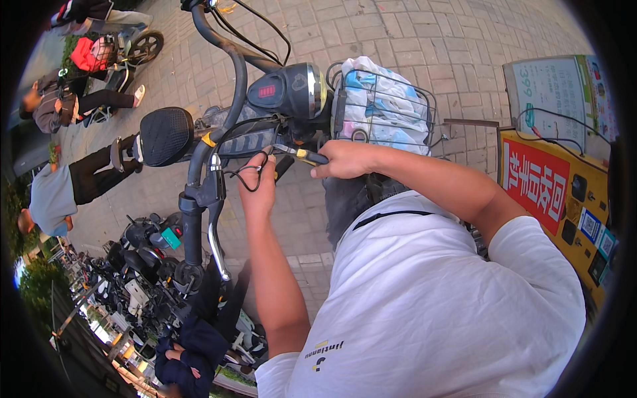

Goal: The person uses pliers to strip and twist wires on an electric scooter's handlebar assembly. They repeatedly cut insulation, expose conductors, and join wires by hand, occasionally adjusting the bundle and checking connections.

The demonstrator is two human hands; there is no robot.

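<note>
My right hand [346, 160] is closed around pliers [302, 154] with black and yellow handles. Their metal jaws point left, close to the fingertips of my left hand [257, 178]. That hand pinches a thin black cable [240, 174], which loops round its fingers. Whether the jaws touch the cable is hard to make out. Both hands are beside the handlebar [231, 106] of an electric bike, below its headlight unit [286, 91]. A silver brake lever [215, 242] hangs nearer me on the left.
A wire basket [428, 109] holding a patterned plastic bag [381, 99] is on the bike's front. The black seat [166, 136] lies left. Right stands a yellow box with a red sign [536, 182]. People and parked scooters [136, 275] occupy the left side of the brick pavement [371, 33].
</note>
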